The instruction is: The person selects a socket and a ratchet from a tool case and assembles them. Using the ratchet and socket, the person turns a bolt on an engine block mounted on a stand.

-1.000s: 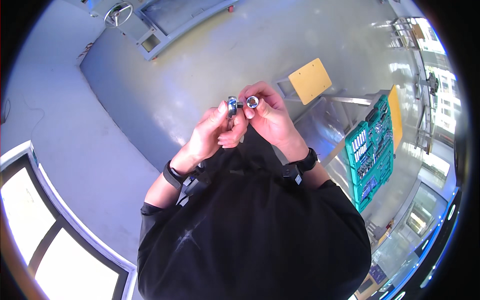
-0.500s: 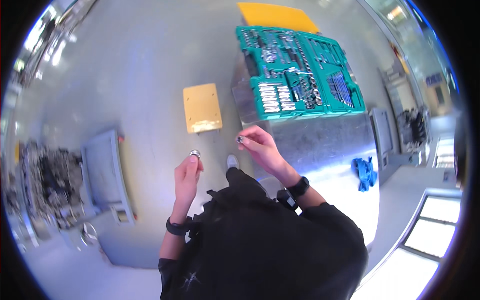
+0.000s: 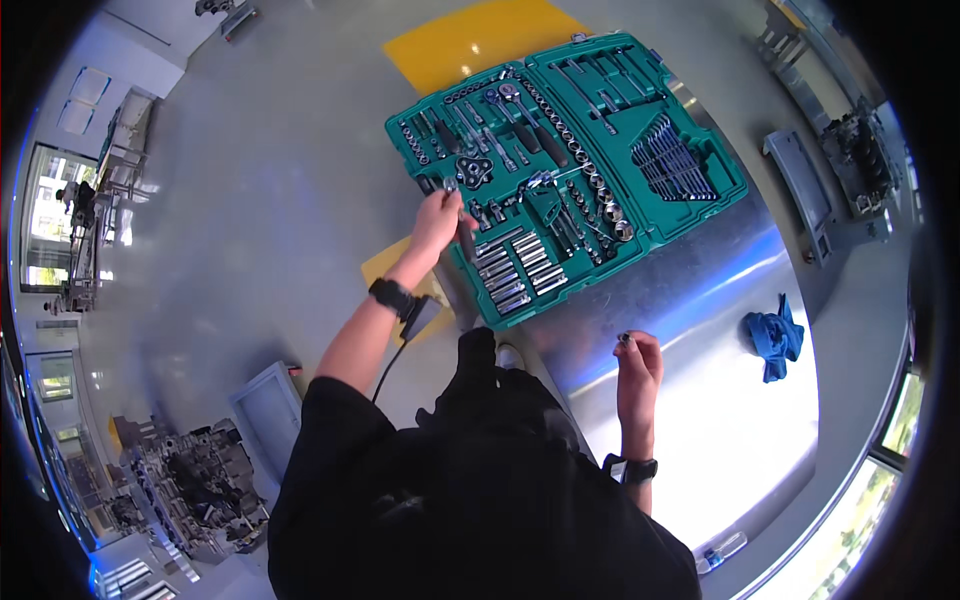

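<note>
My left hand [image 3: 437, 226] reaches over the left edge of a green tool case [image 3: 640, 246]. Its fingers are closed round what looks like a ratchet [image 3: 466, 242], with a shiny head above the fingers and a dark handle below; part of it is hidden. Further right, above the metal table, my right hand [image 3: 638, 368] pinches a small shiny metal piece [image 3: 625, 339], too small to name. Within the open case lie rows of sockets [image 3: 505, 272], other ratchets [image 3: 535, 118] and a fan of wrenches [image 3: 672, 165].
The case lies on a shiny metal table [image 3: 590, 310], where a blue cloth [image 3: 774, 338] is bunched at the right. A yellow stool [image 3: 425, 318] stands left of the table, partly behind my left arm. Engine parts [image 3: 198, 485] are at the lower left.
My left hand has moved up onto the case's left edge. My right hand has gone right, over the table, still pinching the small metal piece. The whole view has shifted too.
</note>
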`<state>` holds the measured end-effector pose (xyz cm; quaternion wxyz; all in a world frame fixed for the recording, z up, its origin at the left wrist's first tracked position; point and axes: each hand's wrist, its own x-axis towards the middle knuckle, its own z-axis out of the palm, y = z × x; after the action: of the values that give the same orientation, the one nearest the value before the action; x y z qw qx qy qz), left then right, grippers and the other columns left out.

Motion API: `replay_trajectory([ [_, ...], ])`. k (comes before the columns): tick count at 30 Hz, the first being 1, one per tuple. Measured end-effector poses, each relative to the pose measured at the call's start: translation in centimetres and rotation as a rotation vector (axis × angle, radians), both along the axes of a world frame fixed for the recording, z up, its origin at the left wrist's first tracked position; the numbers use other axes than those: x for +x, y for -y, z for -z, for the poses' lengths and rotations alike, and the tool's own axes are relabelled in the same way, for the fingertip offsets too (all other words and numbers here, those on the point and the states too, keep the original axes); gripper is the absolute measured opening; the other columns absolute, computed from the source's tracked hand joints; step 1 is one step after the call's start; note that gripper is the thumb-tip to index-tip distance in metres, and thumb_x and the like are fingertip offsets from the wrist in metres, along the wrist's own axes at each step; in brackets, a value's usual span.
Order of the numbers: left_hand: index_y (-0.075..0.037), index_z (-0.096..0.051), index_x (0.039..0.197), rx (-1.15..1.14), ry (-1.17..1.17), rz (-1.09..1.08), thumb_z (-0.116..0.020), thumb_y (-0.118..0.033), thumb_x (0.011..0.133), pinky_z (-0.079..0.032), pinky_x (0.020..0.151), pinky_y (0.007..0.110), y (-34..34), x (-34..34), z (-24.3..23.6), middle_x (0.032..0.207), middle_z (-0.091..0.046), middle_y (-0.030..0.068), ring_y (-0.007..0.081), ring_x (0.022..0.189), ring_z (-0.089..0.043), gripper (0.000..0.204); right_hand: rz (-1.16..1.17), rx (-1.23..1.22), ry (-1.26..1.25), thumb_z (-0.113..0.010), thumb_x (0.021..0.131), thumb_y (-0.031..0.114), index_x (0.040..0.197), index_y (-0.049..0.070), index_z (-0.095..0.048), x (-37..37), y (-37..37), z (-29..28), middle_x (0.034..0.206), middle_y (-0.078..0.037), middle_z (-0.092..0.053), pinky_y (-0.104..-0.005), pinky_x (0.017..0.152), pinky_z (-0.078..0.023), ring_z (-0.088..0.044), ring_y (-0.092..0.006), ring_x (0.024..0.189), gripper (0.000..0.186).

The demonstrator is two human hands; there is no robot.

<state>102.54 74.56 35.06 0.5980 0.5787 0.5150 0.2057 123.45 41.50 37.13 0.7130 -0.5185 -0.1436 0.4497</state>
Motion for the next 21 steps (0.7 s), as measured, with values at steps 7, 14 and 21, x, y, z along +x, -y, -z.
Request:
replay_trajectory([
  [7, 0.002, -0.059, 0.092, -0.176, 0.096, -0.232, -0.05, -0.026, 0.099, -0.059, 0.058, 0.038, -19.7, 10.2, 7.0, 0.082, -0.062, 0.0107, 0.0231, 0.068, -0.066, 0.03, 0.48, -0.134, 0.027, -0.051, 0.097, 0.004, 0.106, 0.002, -0.056, 0.1, 0.6, -0.8, 0.1, -0.006, -0.058, -0.0269, 0.082, -0.043, -0.053, -0.0118, 0.085, 0.01],
  [14, 0.012, -0.062, 0.08, -0.053, -0.295, -0.073, -0.05, -0.022, 0.097, -0.059, 0.052, 0.032, -24.2, 15.4, 8.6, 0.072, -0.068, 0.019, 0.0272, 0.05, -0.066, 0.04, 0.678, -0.243, 0.001, -0.051, 0.098, 0.005, 0.109, 0.001, -0.055, -2.0, -3.5, -0.6, 0.101, -0.008, -0.059, -0.0262, 0.079, -0.044, -0.053, -0.0119, 0.084, 0.013],
  [21, 0.003, -0.065, 0.069, 0.15, -0.598, 0.338, -0.041, -0.021, 0.093, -0.054, 0.053, 0.035, -26.0, 15.2, 5.8, 0.057, -0.064, 0.0128, 0.023, 0.047, -0.064, 0.041, 0.792, -0.277, 0.002, -0.052, 0.098, 0.006, 0.11, -0.001, -0.055, -2.6, -6.0, -1.4, 0.102, -0.009, -0.059, -0.0249, 0.079, -0.043, -0.053, -0.0113, 0.083, 0.014],
])
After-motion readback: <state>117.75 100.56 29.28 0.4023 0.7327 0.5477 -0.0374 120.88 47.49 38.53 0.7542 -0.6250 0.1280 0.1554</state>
